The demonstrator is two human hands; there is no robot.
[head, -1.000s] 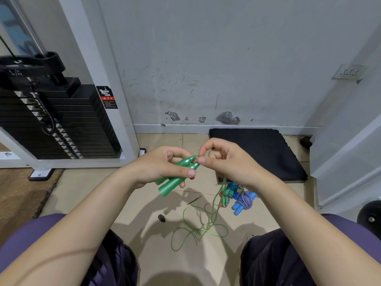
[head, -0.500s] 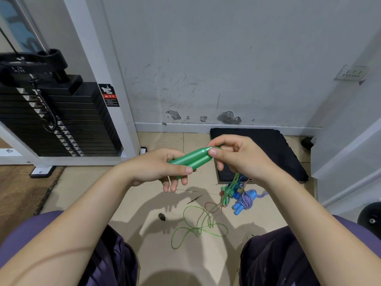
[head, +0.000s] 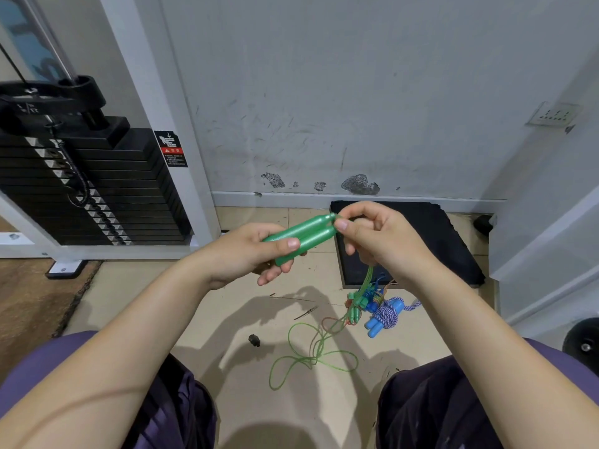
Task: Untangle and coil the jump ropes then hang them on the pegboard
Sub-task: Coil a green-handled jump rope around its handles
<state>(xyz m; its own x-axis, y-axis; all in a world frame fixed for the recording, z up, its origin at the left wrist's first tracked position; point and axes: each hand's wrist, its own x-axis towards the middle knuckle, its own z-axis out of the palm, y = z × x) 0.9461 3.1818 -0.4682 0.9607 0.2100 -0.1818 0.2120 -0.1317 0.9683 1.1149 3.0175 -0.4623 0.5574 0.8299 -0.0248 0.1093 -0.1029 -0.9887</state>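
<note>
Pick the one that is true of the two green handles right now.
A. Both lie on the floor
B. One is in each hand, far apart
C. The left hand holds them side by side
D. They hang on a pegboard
C: the left hand wraps both green handles side by side, while the right hand pinches at their tips.

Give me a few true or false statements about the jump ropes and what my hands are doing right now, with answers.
1. The left hand holds two green handles side by side. True.
2. The right hand is resting on the floor. False: it pinches the handles' far tips.
3. The green cord lies in loose loops on the floor. True.
4. The blue-handled rope hangs on a pegboard. False: it lies bundled on the floor, and no pegboard is in view.
</note>
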